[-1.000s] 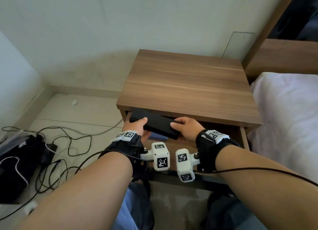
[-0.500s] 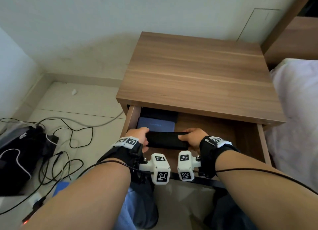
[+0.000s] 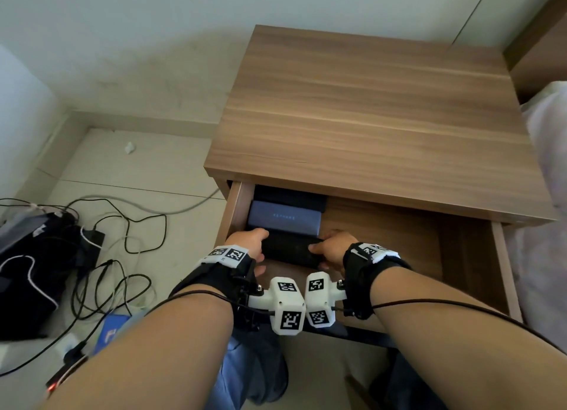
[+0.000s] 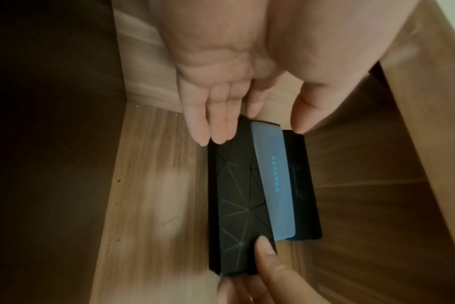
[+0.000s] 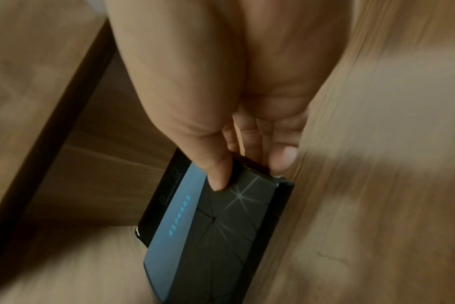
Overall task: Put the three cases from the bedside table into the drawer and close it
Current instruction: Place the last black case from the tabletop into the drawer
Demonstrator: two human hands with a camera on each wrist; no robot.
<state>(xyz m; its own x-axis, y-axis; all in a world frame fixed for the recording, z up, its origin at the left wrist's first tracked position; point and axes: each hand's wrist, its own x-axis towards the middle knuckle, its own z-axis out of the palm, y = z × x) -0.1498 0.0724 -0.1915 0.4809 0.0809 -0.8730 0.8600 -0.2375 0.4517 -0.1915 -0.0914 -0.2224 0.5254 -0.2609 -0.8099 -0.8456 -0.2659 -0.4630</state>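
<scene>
We have the black patterned case low in the open drawer, held by its two short ends. It sits at the drawer's left side, just in front of the blue-grey case, whose near edge it partly overlaps in the wrist views; whether it already rests on the drawer floor we cannot tell. Behind the blue-grey case lies a plain black case, half under the tabletop's front edge, so all three are lined up front to back along the left wall. Our left hand clasps the patterned case's left end, fingers stretched along its near side and thumb reaching over the far side. Our right hand pinches the right end (thumb on the top face, fingers under the edge). The bedside table stands against the wall, with a bed on its right and cables on the floor to its left
</scene>
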